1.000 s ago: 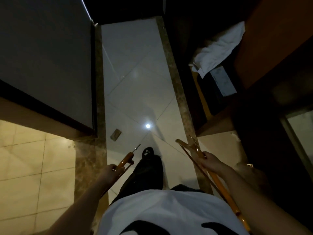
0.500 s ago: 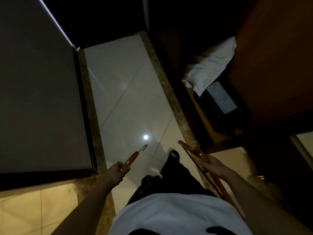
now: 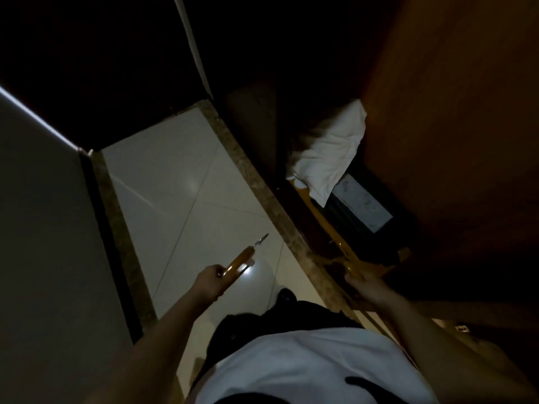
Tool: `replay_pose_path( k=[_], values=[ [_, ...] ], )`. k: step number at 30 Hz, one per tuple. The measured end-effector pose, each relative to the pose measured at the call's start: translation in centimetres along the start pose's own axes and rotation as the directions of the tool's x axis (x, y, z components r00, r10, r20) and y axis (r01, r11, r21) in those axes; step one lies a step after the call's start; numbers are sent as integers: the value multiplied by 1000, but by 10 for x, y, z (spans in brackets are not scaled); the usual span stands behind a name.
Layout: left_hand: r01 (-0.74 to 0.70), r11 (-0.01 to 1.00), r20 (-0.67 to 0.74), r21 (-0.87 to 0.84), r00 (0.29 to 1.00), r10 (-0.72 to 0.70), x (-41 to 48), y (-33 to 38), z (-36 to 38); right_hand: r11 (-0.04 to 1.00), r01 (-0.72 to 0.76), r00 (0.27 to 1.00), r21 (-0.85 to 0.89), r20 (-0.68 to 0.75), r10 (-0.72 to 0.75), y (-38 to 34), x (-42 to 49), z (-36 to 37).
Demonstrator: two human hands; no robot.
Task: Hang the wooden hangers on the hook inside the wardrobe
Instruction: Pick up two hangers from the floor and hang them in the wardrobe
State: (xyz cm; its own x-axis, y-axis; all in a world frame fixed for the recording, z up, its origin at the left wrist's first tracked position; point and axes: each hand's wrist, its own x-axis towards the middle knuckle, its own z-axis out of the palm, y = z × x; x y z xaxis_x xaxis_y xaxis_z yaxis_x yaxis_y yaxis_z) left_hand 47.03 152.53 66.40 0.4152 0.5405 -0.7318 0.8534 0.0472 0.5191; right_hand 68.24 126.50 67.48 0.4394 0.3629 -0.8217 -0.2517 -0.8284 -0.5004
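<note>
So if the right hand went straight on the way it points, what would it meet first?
Likely the wardrobe's wooden ledge, just past the hanger that the right hand grips; the dark box lies beyond. Depth is unclear.

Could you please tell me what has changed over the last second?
The view has advanced and swung toward the wardrobe, so the white cloth inside looms nearer. The left hand still grips one wooden hanger, the right hand the other hangers; nothing hung yet.
</note>
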Motion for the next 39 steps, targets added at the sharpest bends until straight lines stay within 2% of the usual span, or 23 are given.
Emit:
replay_pose_path(
  k=[2,5,10,15,18,20,23,26,30,39],
  values=[
    [-45,997,18,67,999,44,17,33,-8,998,57,997,38,-60,-55,-20,7,-12],
    [-112,989,59,98,993,107,42,85,-20,979,188,960,80,-226,-166,-49,18,-34],
    [-276,952,128,133,957,259,79,176,-34,947,289,872,140,-446,-201,-93,27,-70],
    [-497,849,271,180,855,443,99,272,-45,950,307,715,64,-673,-186,-138,27,-110],
    [-598,796,368,94,764,531,110,328,-56,969,246,603,30,-787,-128,-172,19,-136],
    [-679,730,455,79,676,580,115,365,-64,967,253,526,32,-843,-110,-193,12,-153],
    [-826,562,537,50,496,682,114,419,-72,952,306,411,22,-905,-111,-219,-3,-179],
    [-906,421,597,31,355,720,103,468,-73,935,355,319,3,-940,-118,-242,-24,-201],
    [-963,270,646,-13,198,737,84,525,-69,926,377,185,-37,-976,-115,-261,-55,-229],
    [-988,-18,646,-154,-114,755,26,641,-48,913,344,-97,-220,-975,-199,-295,-130,-310]
  ],
)
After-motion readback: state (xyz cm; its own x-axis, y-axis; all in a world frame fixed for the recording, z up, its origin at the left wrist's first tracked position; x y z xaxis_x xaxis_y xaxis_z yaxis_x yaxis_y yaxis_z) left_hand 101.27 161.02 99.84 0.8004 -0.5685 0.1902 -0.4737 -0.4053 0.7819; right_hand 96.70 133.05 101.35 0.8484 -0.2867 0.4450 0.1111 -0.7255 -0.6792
